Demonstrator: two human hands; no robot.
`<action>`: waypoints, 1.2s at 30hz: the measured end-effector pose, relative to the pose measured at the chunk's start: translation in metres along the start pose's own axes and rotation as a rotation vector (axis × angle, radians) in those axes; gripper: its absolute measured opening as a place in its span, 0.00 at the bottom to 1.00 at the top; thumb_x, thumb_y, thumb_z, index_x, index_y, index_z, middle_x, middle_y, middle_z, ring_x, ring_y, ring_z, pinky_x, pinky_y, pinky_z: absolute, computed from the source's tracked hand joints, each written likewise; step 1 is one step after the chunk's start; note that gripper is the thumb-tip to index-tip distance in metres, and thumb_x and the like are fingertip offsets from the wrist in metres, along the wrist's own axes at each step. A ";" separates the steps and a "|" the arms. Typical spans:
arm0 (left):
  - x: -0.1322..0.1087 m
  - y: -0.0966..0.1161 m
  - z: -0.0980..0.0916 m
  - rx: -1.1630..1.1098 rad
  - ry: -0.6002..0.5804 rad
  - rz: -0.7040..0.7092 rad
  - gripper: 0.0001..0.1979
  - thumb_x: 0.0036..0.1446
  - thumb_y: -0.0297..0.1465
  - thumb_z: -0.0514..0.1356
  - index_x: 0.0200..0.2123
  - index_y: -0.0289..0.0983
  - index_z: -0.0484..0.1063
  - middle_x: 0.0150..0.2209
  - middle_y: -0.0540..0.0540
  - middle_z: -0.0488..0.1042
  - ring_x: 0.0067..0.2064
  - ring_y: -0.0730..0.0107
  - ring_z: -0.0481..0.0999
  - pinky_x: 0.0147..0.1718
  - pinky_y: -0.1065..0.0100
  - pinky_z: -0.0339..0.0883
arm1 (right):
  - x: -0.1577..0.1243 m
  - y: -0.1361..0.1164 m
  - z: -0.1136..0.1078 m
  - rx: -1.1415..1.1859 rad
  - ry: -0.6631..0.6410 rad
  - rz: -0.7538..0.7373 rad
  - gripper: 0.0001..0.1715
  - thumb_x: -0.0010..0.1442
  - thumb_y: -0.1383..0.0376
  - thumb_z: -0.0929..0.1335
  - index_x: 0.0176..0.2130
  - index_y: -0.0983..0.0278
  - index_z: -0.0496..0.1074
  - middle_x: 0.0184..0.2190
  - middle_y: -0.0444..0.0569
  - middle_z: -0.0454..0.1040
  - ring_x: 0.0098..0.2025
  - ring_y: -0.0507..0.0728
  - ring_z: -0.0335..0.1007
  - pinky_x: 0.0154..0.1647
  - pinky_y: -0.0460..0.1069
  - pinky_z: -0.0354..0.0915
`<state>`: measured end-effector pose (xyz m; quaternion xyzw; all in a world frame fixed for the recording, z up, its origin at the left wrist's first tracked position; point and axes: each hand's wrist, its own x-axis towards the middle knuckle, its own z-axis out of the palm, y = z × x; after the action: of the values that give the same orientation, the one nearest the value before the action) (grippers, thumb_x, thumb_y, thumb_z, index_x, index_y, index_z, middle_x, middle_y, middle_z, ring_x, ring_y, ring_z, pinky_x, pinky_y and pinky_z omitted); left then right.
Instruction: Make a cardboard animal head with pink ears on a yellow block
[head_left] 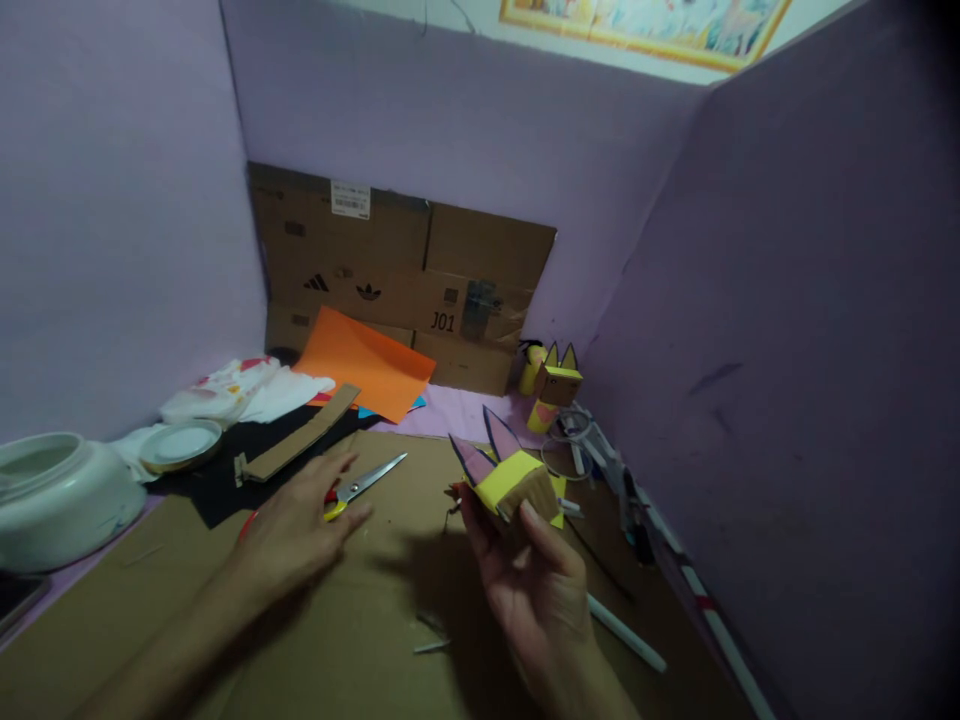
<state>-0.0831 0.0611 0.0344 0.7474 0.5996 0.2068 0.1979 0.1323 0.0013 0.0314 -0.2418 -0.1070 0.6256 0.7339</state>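
Note:
My right hand (536, 585) grips a small brown and yellow paper box (517, 485) with two pointed pink ears, between the thumb and fingers above the cardboard mat. My left hand (300, 520) is over scissors (367, 480) with red and yellow handles; its fingers are spread around the handles, and the blades point away to the right, nearly closed. Whether the palm touches the scissors is hidden. Beyond the held box stands a similar eared figure (559, 385) with a brown head and a yellow body.
Orange paper (367, 362) and a cardboard strip (304, 435) lie behind the left hand. A white pot (67, 505) stands at left. A white stick (626, 632) lies right of the right hand. Upright cardboard (390, 260) leans on the back wall.

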 end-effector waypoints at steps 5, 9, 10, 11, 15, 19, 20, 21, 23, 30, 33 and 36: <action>-0.024 0.023 0.023 -0.658 -0.173 0.127 0.41 0.49 0.45 0.62 0.62 0.35 0.54 0.61 0.34 0.62 0.61 0.48 0.62 0.54 0.55 0.62 | -0.011 0.020 -0.006 -0.050 -0.160 0.176 0.15 0.45 0.65 0.77 0.37 0.63 0.79 0.38 0.50 0.83 0.45 0.64 0.78 0.59 0.62 0.62; -0.035 0.040 0.025 -0.941 -0.301 0.199 0.33 0.50 0.40 0.65 0.57 0.35 0.59 0.55 0.36 0.70 0.53 0.49 0.71 0.51 0.53 0.66 | -0.023 0.034 -0.003 -0.149 -0.356 0.244 0.13 0.52 0.63 0.74 0.41 0.61 0.78 0.43 0.51 0.81 0.50 0.62 0.75 0.54 0.58 0.66; -0.036 0.042 0.023 -0.975 -0.313 0.202 0.29 0.51 0.39 0.65 0.54 0.36 0.61 0.53 0.37 0.71 0.51 0.50 0.73 0.51 0.53 0.66 | -0.025 0.036 -0.001 -0.178 -0.387 0.257 0.13 0.53 0.63 0.74 0.41 0.62 0.78 0.42 0.51 0.81 0.50 0.62 0.75 0.53 0.58 0.67; -0.036 0.042 0.022 -1.000 -0.312 0.196 0.27 0.52 0.38 0.65 0.53 0.36 0.62 0.52 0.38 0.72 0.51 0.51 0.73 0.51 0.54 0.67 | -0.026 0.036 0.000 -0.210 -0.412 0.276 0.14 0.53 0.62 0.74 0.41 0.62 0.78 0.41 0.51 0.81 0.50 0.63 0.75 0.52 0.58 0.68; -0.031 0.035 0.021 -1.139 -0.291 0.141 0.30 0.49 0.34 0.66 0.54 0.35 0.61 0.54 0.39 0.72 0.54 0.50 0.72 0.52 0.54 0.66 | -0.021 0.033 -0.007 -0.344 -0.405 0.226 0.28 0.47 0.62 0.77 0.48 0.63 0.74 0.44 0.53 0.80 0.51 0.65 0.74 0.51 0.59 0.67; -0.029 0.033 0.020 -1.247 -0.319 0.096 0.31 0.46 0.31 0.66 0.54 0.35 0.62 0.53 0.38 0.73 0.53 0.49 0.73 0.51 0.53 0.67 | -0.008 0.027 -0.022 -0.481 -0.181 -0.059 0.37 0.44 0.62 0.79 0.53 0.60 0.70 0.56 0.53 0.72 0.59 0.63 0.66 0.59 0.56 0.60; -0.030 0.034 0.020 -1.258 -0.332 0.087 0.32 0.46 0.30 0.66 0.55 0.35 0.62 0.53 0.38 0.73 0.52 0.49 0.73 0.50 0.54 0.68 | -0.006 0.025 -0.024 -0.495 -0.168 -0.083 0.38 0.43 0.62 0.79 0.53 0.60 0.70 0.57 0.53 0.71 0.60 0.63 0.64 0.60 0.57 0.59; -0.031 0.035 0.020 -1.266 -0.341 0.080 0.32 0.45 0.29 0.66 0.55 0.36 0.61 0.53 0.38 0.72 0.52 0.49 0.73 0.50 0.54 0.68 | -0.006 0.024 -0.024 -0.500 -0.185 -0.087 0.38 0.44 0.61 0.78 0.54 0.60 0.70 0.57 0.54 0.70 0.60 0.64 0.64 0.60 0.57 0.59; -0.032 0.038 0.019 -1.268 -0.364 0.072 0.33 0.44 0.28 0.65 0.56 0.36 0.62 0.54 0.38 0.72 0.52 0.49 0.73 0.50 0.54 0.67 | -0.007 0.022 -0.020 -0.500 -0.277 -0.064 0.38 0.45 0.60 0.78 0.54 0.60 0.69 0.56 0.55 0.71 0.58 0.65 0.66 0.57 0.59 0.61; -0.030 0.037 0.019 -1.251 -0.457 0.115 0.33 0.44 0.26 0.63 0.56 0.36 0.62 0.53 0.39 0.72 0.53 0.49 0.72 0.51 0.52 0.66 | -0.013 0.021 -0.008 -0.551 -0.442 -0.012 0.27 0.51 0.62 0.75 0.51 0.62 0.72 0.50 0.54 0.76 0.52 0.64 0.71 0.51 0.57 0.66; -0.029 0.036 0.019 -1.244 -0.460 0.122 0.32 0.44 0.25 0.62 0.56 0.36 0.63 0.53 0.39 0.72 0.52 0.49 0.72 0.49 0.54 0.67 | -0.012 0.021 -0.010 -0.566 -0.429 -0.009 0.26 0.51 0.61 0.75 0.50 0.61 0.73 0.49 0.53 0.77 0.52 0.64 0.71 0.52 0.57 0.65; -0.028 0.036 0.021 -1.261 -0.454 0.130 0.32 0.44 0.26 0.63 0.56 0.36 0.63 0.52 0.39 0.72 0.52 0.49 0.72 0.48 0.55 0.67 | -0.012 0.022 -0.012 -0.566 -0.435 -0.007 0.26 0.51 0.62 0.75 0.50 0.61 0.72 0.49 0.53 0.77 0.51 0.63 0.71 0.52 0.58 0.65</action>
<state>-0.0482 0.0252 0.0346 0.5482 0.2616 0.3667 0.7047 0.1162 -0.0111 0.0124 -0.2965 -0.4306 0.6056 0.5999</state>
